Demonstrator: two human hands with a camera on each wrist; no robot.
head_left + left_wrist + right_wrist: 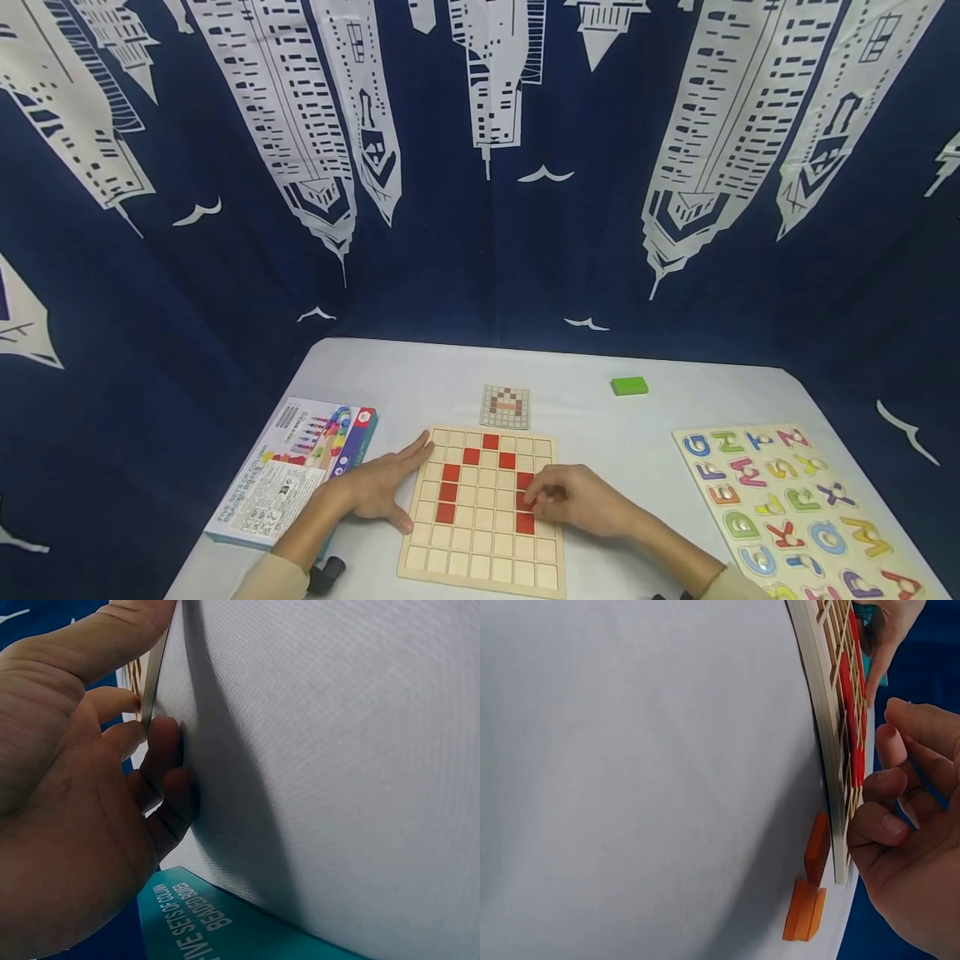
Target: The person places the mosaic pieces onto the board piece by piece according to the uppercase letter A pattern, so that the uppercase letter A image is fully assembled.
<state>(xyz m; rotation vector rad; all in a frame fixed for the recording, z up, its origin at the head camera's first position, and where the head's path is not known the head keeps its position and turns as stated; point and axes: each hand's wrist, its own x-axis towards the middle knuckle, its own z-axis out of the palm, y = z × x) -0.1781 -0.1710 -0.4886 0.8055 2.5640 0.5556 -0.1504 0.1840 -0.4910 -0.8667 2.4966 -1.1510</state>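
A square wooden grid board (468,567) lies on the table with red tiles (491,442) in several cells, forming an arch. My left hand (375,486) spreads along the board's left side, fingertips at its upper corner and thumb lower on the edge. Over the right-hand column, my right hand (581,500) has loosely bent fingers touching or just above the red tiles there, partly covering them. In the right wrist view, nothing shows between the right hand's fingers (889,784). Orange tiles (804,907) lie by a corner of the board there; the head view does not show them.
A small patterned card (506,407) lies beyond the board, and a green block (629,386) farther right. On the left is a flat printed box (281,500); on the right, a letter puzzle board (757,508). A dark object (327,575) sits near the left forearm.
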